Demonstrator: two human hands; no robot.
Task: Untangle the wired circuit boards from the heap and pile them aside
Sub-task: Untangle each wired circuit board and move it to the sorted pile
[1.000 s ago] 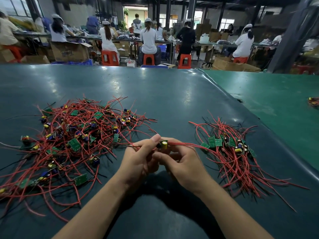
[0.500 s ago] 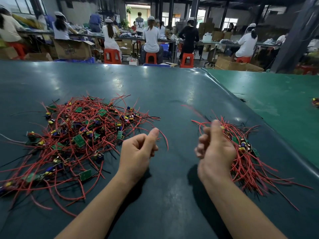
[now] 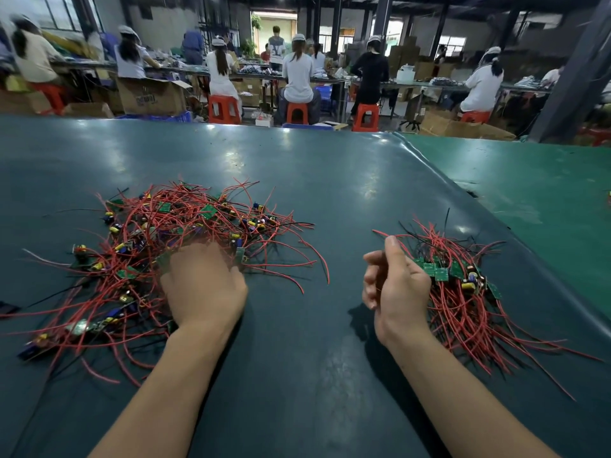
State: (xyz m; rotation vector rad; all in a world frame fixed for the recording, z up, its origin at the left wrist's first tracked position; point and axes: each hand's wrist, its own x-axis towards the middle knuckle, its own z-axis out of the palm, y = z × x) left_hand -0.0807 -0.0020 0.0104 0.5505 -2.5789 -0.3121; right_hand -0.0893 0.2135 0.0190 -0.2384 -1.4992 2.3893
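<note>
Our left hand point(image 3: 205, 285) reaches into the heap point(image 3: 172, 246) near the table's point(image 3: 330, 193) left edge, its fingers blurred beyond telling, while our right hand point(image 3: 393, 289), loosely curled and empty, hovers beside the pile point(image 3: 463, 292).

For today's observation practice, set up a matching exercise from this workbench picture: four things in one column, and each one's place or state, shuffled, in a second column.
Things
1. left hand
2. right hand
3. tangled heap
4. sorted pile

Places or states
A. boards lying close together, wires trailing toward the viewer
B. reaching into the red wires, blurred
C. fingers loosely curled, empty, beside the smaller pile
D. spread wide on the left of the table

Pairs: 1-B, 2-C, 3-D, 4-A
</note>
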